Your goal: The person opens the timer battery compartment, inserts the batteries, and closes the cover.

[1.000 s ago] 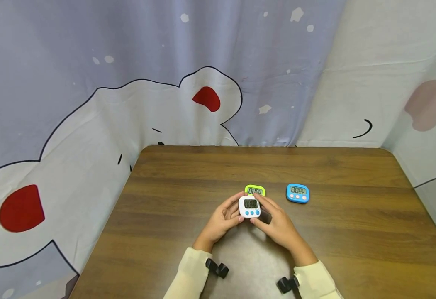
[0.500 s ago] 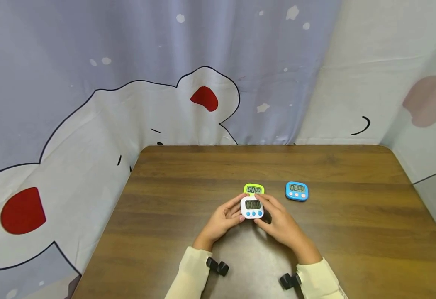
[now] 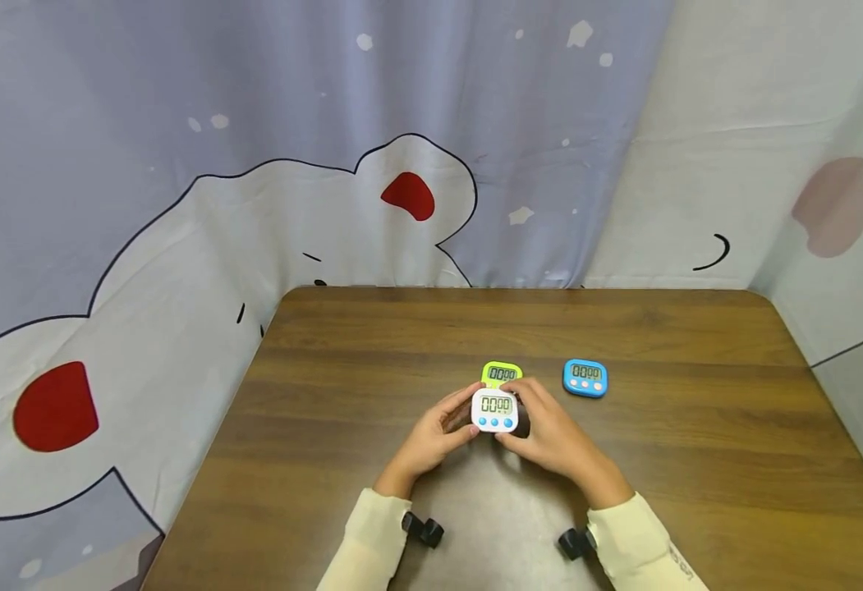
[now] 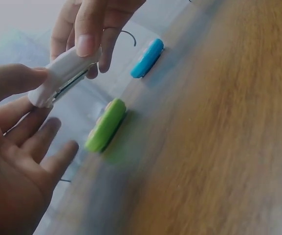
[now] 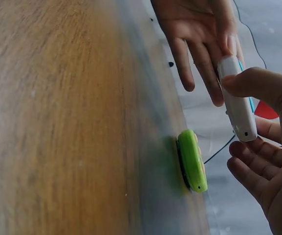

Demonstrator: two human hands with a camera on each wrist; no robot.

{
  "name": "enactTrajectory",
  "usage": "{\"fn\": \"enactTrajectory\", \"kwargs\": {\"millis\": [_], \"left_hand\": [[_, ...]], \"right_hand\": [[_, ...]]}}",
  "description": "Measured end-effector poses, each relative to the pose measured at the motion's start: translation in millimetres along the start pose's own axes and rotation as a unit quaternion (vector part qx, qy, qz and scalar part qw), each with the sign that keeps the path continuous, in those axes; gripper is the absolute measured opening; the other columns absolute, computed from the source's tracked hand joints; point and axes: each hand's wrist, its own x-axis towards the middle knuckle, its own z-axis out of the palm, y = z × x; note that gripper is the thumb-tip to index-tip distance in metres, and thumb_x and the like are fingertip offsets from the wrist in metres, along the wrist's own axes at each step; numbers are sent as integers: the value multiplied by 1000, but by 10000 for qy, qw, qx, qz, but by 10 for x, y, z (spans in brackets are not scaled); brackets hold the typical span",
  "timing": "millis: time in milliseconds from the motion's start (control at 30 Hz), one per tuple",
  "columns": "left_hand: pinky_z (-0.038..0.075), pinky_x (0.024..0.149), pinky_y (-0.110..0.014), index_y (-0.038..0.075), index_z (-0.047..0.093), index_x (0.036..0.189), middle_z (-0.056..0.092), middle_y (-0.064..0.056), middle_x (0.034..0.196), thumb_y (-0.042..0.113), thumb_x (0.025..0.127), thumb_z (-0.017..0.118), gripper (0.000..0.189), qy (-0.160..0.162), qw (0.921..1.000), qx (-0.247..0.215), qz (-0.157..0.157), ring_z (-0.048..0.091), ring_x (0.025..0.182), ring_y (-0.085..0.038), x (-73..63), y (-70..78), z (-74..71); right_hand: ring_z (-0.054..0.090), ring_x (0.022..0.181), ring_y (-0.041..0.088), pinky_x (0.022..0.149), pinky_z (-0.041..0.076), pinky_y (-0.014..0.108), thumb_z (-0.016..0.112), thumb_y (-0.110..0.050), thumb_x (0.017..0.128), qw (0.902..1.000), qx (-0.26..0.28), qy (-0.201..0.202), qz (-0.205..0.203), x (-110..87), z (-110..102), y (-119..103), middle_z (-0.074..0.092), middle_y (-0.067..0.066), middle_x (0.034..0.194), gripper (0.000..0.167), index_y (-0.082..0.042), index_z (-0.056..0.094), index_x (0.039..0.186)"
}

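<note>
Between both hands is a white digital timer [image 3: 494, 410] with a row of blue buttons, its display facing up toward the head camera. My left hand [image 3: 431, 439] pinches its left side between thumb and fingers. On the right side, my right hand [image 3: 553, 431] pinches it the same way. Both wrist views show the white timer edge-on, raised above the tabletop. Just behind it lies a green timer [image 3: 501, 373], partly covered by the white one in the head view. A blue timer [image 3: 585, 378] rests farther right. All three displays read zeros.
The timers are on a brown wooden table [image 3: 357, 345]. Behind it hangs a printed curtain [image 3: 549, 148] with cartoon shapes, reaching down to the table's back edge. A dark wrist mount [image 3: 424, 529] sits by each cream sleeve [image 3: 368, 533].
Both hands keep hold of the white timer, which has tilted slightly and shows its display more plainly. The green and blue timers stay in place on the table.
</note>
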Motion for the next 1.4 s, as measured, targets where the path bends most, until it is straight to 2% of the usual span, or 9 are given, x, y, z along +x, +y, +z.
{"fn": "enactTrajectory", "kwargs": {"millis": [167,333,433,567,700,867,1133,1400], "left_hand": [[30,112,-49,5,39,148,38,-12,150,3,92,66,62,208,9983,541,67,33,139,-28,-22,23,-40],[32,111,-48,12,43,147,39,-6,149,10,93,67,60,523,9911,1216,-167,34,138,-27,-81,20,-100],[32,111,-48,16,43,148,40,-3,148,18,94,67,59,665,9797,1871,-268,35,137,-24,-114,15,-137],[32,111,-48,17,41,148,40,-2,148,24,94,66,60,742,9588,2731,-238,36,137,-21,-153,7,-190],[33,110,-49,17,42,148,40,-4,148,27,94,66,60,754,9438,3207,-255,36,137,-23,-193,15,-247],[34,109,-51,16,42,148,40,-7,148,32,93,66,62,699,9364,3421,-359,35,136,-27,-230,44,-322],[33,108,-54,20,38,150,37,-9,150,40,89,70,71,615,9296,3473,-1072,33,137,-31,-264,97,-369],[33,108,-54,19,39,150,38,-11,150,39,90,69,69,520,9251,3537,-1278,34,137,-32,-261,109,-346]], "right_hand": [[52,108,18,92,47,40,85,-30,74,9999,-95,-48,83,33,11,9,52,5,121,67,-6,51,126],[53,108,21,93,47,40,84,-33,73,9996,-196,48,205,99,17,54,53,6,120,69,-6,51,127],[53,108,22,94,46,40,83,-36,74,9991,-287,120,283,178,17,95,54,6,118,69,-6,51,127],[52,108,24,94,45,42,81,-40,75,9984,-341,141,428,298,20,120,54,6,118,69,-6,52,127],[51,109,24,92,46,44,80,-43,76,9972,-426,62,605,415,26,113,54,6,118,67,-8,52,126],[49,110,24,91,45,45,79,-44,78,9954,-622,-200,700,597,49,98,54,6,119,66,-9,52,127],[48,111,24,94,44,43,78,-40,82,9927,-711,-847,480,883,249,99,53,8,121,67,-3,50,131],[48,107,24,88,47,41,74,-43,85,9816,-1336,-1193,667,1049,450,90,53,10,123,70,-2,49,134]]}}
